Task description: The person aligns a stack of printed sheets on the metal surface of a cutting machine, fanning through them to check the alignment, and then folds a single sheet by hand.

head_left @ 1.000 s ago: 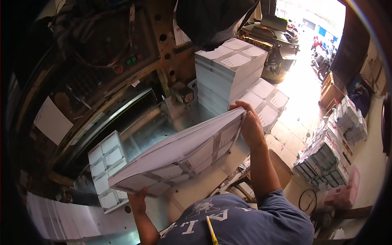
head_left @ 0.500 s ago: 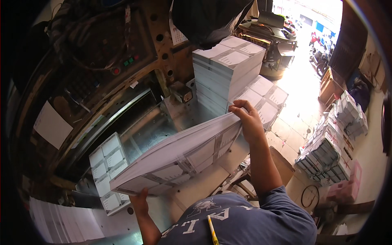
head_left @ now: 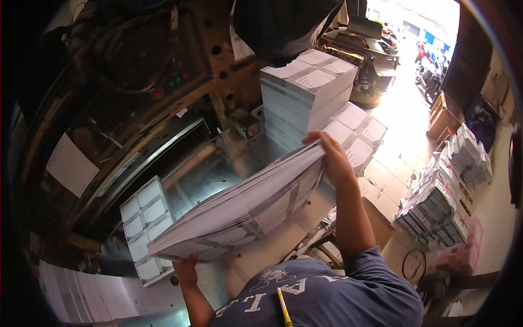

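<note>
A thick sheaf of large printed paper sheets (head_left: 245, 204) is held up between my two hands, tilted over the metal worktable. My right hand (head_left: 333, 158) grips its far right end, fingers over the top edge. At the near left corner my left hand (head_left: 188, 268) is closed on the lower edge, its fingers partly hidden under the paper. The sheaf bows, and its layered edges show slightly fanned. Left of it, a stack of printed sheets (head_left: 146, 229) lies on the metal table (head_left: 210, 180).
A tall stack of printed sheets (head_left: 308, 90) stands beyond the sheaf, with a lower stack (head_left: 357, 133) beside it. A machine (head_left: 158, 125) with coloured buttons borders the table. Tied paper bundles (head_left: 436, 191) and a pink crate (head_left: 460, 248) sit on the floor at right.
The sheaf's middle has sagged and its sheets have bent and fanned apart more. My right hand has shifted slightly, its fingers folding further over the end. My left hand stays in place.
</note>
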Demonstrator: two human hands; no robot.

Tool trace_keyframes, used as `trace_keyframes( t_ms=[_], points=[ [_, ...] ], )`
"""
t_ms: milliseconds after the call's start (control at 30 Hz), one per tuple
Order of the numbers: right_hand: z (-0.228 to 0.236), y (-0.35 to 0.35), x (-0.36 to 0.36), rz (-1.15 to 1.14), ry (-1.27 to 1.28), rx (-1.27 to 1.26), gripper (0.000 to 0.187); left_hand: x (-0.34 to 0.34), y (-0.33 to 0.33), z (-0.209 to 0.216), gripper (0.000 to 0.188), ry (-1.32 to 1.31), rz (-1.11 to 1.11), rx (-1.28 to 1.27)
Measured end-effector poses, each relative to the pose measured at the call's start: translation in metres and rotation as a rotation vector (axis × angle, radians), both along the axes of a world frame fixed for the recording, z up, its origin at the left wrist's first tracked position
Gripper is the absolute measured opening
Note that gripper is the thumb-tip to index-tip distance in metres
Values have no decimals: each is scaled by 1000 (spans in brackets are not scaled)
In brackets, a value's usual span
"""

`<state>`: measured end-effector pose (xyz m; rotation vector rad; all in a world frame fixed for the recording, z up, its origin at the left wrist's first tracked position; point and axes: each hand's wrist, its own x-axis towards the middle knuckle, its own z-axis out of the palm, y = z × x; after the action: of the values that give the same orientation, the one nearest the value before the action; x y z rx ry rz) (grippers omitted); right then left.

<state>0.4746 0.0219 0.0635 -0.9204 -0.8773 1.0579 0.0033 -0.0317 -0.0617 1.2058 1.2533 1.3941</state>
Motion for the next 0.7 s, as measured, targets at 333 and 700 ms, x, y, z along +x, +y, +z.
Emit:
trace_keyframes(
  t_ms=[333, 700],
  points=[
    [-88, -13, 8, 63, -133, 13, 70, 9, 12, 3, 57, 67, -60, 153],
    [-99, 2, 3, 20, -174, 46, 51, 26, 51, 0, 51, -60, 62, 141]
  ],
)
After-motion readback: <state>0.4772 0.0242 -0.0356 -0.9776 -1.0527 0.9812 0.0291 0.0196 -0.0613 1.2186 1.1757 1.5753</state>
